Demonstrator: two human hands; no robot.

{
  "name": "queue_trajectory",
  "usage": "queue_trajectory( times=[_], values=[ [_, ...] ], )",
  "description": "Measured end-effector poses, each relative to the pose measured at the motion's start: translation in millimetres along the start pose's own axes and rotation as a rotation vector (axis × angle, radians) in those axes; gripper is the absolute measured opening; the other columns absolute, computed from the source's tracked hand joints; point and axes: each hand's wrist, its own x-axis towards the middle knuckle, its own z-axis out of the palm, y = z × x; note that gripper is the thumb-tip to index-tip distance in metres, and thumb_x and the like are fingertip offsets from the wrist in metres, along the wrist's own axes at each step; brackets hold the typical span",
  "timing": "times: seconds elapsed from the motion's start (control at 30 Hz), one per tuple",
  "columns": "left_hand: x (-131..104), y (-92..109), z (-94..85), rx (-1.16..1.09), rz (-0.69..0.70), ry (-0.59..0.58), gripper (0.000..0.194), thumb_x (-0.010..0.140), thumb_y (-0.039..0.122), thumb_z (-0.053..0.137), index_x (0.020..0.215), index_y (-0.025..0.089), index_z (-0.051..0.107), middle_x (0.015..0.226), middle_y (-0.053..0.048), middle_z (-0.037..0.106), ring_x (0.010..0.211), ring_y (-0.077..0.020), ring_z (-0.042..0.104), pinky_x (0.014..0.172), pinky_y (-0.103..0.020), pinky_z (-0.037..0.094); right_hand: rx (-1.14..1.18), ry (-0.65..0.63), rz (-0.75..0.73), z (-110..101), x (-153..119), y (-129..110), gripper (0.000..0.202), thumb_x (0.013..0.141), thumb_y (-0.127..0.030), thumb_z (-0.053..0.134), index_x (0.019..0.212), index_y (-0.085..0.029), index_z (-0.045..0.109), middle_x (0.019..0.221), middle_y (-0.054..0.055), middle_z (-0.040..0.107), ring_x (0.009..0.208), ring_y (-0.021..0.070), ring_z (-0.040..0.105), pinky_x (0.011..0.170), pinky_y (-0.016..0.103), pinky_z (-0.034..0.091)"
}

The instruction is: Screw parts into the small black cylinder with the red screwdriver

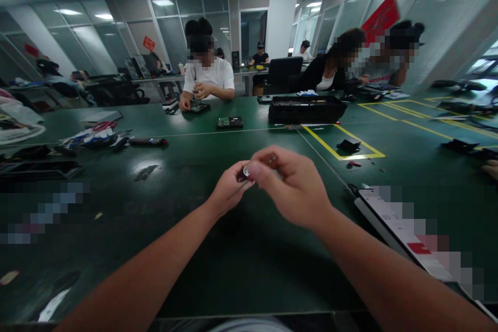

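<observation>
Above the green table, near the middle of the head view, my two hands meet. My left hand (229, 189) is closed around a small piece with a round, silvery-white end (246, 171); the rest of it is hidden by the fingers. My right hand (298, 187) is closed too, its thumb and forefinger pinched right against that piece. Whatever lies between those right fingertips is too small and too covered to make out. Both forearms reach in from the bottom edge.
Opposite sits a person in white (210, 75) handling parts. Green circuit board (229, 122), long black housing (307, 110), and small black part (348, 146) within yellow tape lie ahead. To the left are a dark pen-like tool (148, 141) and scissors (104, 125); rightward, a long white box (404, 233).
</observation>
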Motion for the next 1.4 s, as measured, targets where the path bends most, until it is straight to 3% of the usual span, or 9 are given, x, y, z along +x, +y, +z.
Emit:
queue_trajectory(
  times=[0.1, 0.17, 0.27, 0.57, 0.8, 0.9, 1.03, 1.27, 1.4],
  values=[
    [-1, 1, -5.6, 0.018, -0.015, 0.07, 0.042, 0.078, 0.004, 0.067, 0.118, 0.016, 0.064, 0.119, -0.009, 0.068, 0.112, -0.0221, 0.063, 0.107, -0.039, 0.046, -0.025, 0.29, 0.202, -2, 15, 39, 0.031, 0.098, -0.044, 0.054, 0.081, -0.02, 0.062, 0.066, -0.002, 0.062, 0.058, 0.0123, 0.055, 0.056, 0.027, 0.041],
    [-2, 1, -8.2, 0.066, -0.038, 0.109, 0.041, 0.076, 0.002, 0.067, 0.115, 0.016, 0.067, 0.117, -0.009, 0.069, 0.111, -0.0218, 0.063, 0.109, -0.039, 0.045, -0.093, 0.337, 0.244, -3, 16, 62, 0.03, 0.097, -0.043, 0.054, 0.08, -0.02, 0.061, 0.066, -0.001, 0.061, 0.058, 0.0125, 0.053, 0.056, 0.028, 0.039],
    [-2, 2, -10.5, 0.123, -0.045, 0.103, 0.041, 0.076, 0.001, 0.068, 0.114, 0.016, 0.068, 0.115, -0.008, 0.07, 0.11, -0.0222, 0.064, 0.107, -0.04, 0.045, -0.14, 0.324, 0.264, -1, 13, 78, 0.028, 0.096, -0.043, 0.054, 0.081, -0.02, 0.061, 0.066, -0.001, 0.061, 0.059, 0.0138, 0.055, 0.058, 0.03, 0.039],
    [-4, -1, -12.5, 0.164, -0.036, 0.078, 0.044, 0.079, 0.004, 0.069, 0.12, 0.021, 0.068, 0.121, -0.007, 0.069, 0.115, -0.0239, 0.063, 0.109, -0.044, 0.045, -0.245, 0.196, 0.283, 3, 12, 75, 0.027, 0.096, -0.042, 0.054, 0.085, -0.02, 0.064, 0.071, 0.002, 0.067, 0.065, 0.0173, 0.062, 0.063, 0.032, 0.043],
    [-1, -7, -17.0, 0.192, -0.009, 0.101, 0.044, 0.08, 0.006, 0.07, 0.122, 0.021, 0.068, 0.122, -0.008, 0.069, 0.116, -0.0248, 0.063, 0.111, -0.046, 0.044, -0.368, 0.035, 0.19, -3, 15, 68, 0.019, 0.094, -0.026, 0.054, 0.11, -0.019, 0.061, 0.083, 0.004, 0.072, 0.074, 0.019, 0.066, 0.067, 0.031, 0.044],
    [-2, -7, -17.7, 0.213, 0.001, 0.118, 0.043, 0.081, 0.007, 0.07, 0.122, 0.021, 0.069, 0.123, -0.008, 0.068, 0.117, -0.025, 0.062, 0.111, -0.047, 0.043, -0.412, 0.048, 0.185, 0, 13, 70, 0.017, 0.096, -0.03, 0.052, 0.104, -0.019, 0.062, 0.081, 0.004, 0.072, 0.071, 0.0186, 0.065, 0.065, 0.031, 0.042],
    [-3, -5, -16.9, 0.244, -0.01, 0.137, 0.044, 0.081, 0.006, 0.07, 0.122, 0.022, 0.069, 0.124, -0.008, 0.068, 0.118, -0.0252, 0.062, 0.112, -0.047, 0.044, -0.423, 0.164, 0.209, 7, 8, 76, 0.036, 0.1, -0.049, 0.046, 0.091, -0.02, 0.066, 0.067, 0.002, 0.067, 0.058, 0.0165, 0.059, 0.058, 0.03, 0.037],
    [-2, -4, -18.0, 0.32, -0.005, 0.184, 0.045, 0.081, 0.006, 0.07, 0.123, 0.021, 0.069, 0.124, -0.008, 0.068, 0.117, -0.0252, 0.062, 0.112, -0.046, 0.043, -0.311, 0.229, 0.192, 15, -1, 86, 0.029, 0.099, -0.029, 0.042, 0.114, -0.016, 0.062, 0.078, 0.004, 0.07, 0.066, 0.0178, 0.062, 0.063, 0.03, 0.041],
    [-1, -4, -20.5, 0.391, 0.021, 0.201, 0.044, 0.082, 0.006, 0.069, 0.123, 0.022, 0.068, 0.123, -0.008, 0.068, 0.115, -0.0251, 0.062, 0.11, -0.046, 0.043, -0.317, 0.184, 0.234, 12, -3, 89, 0.031, 0.101, -0.039, 0.043, 0.105, -0.019, 0.066, 0.074, 0.003, 0.069, 0.061, 0.0169, 0.059, 0.059, 0.03, 0.038]
  ],
)
